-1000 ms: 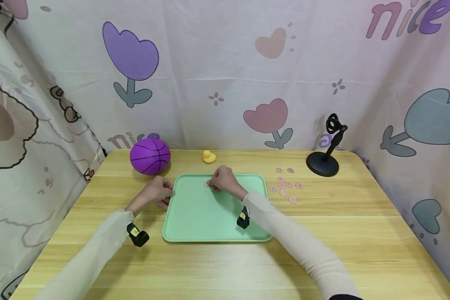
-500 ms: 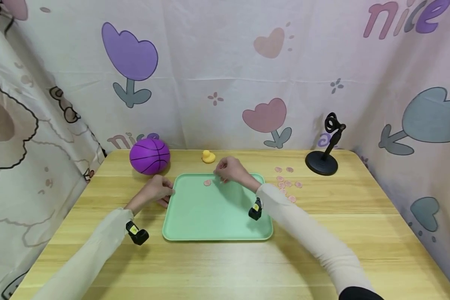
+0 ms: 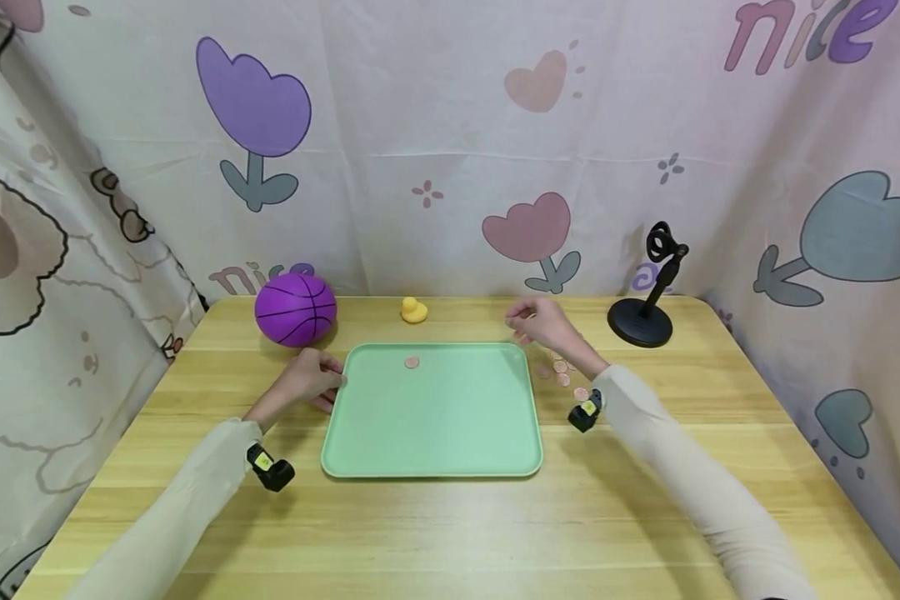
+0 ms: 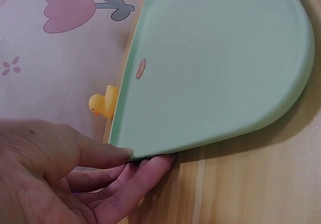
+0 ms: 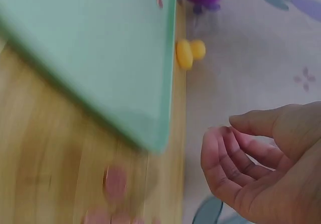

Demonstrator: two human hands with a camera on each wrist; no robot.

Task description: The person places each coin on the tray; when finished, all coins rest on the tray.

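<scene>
My left hand (image 3: 305, 380) pinches the left rim of a pale green tray (image 3: 431, 425). In the left wrist view its thumb (image 4: 108, 154) lies on the rim with the other fingers underneath. One copper-coloured coin (image 3: 412, 362) lies flat on the tray near the far edge. My right hand (image 3: 546, 323) is in the air beyond the tray's far right corner, its fingers loosely bent. The right wrist view shows nothing held between the thumb and fingers (image 5: 220, 158). Several more coins (image 3: 563, 379) lie on the table right of the tray, partly hidden by my right wrist.
A purple ball (image 3: 296, 310) stands at the back left of the wooden table (image 3: 435, 533). Behind the tray sits a yellow rubber duck (image 3: 414, 311). A black stand (image 3: 640, 322) with a round base is at the back right. Patterned cloth (image 3: 390, 100) hangs behind.
My right hand has let go of the coin, which stays on the tray, and has moved right, away from it toward the loose coins. My left hand keeps its place on the rim.
</scene>
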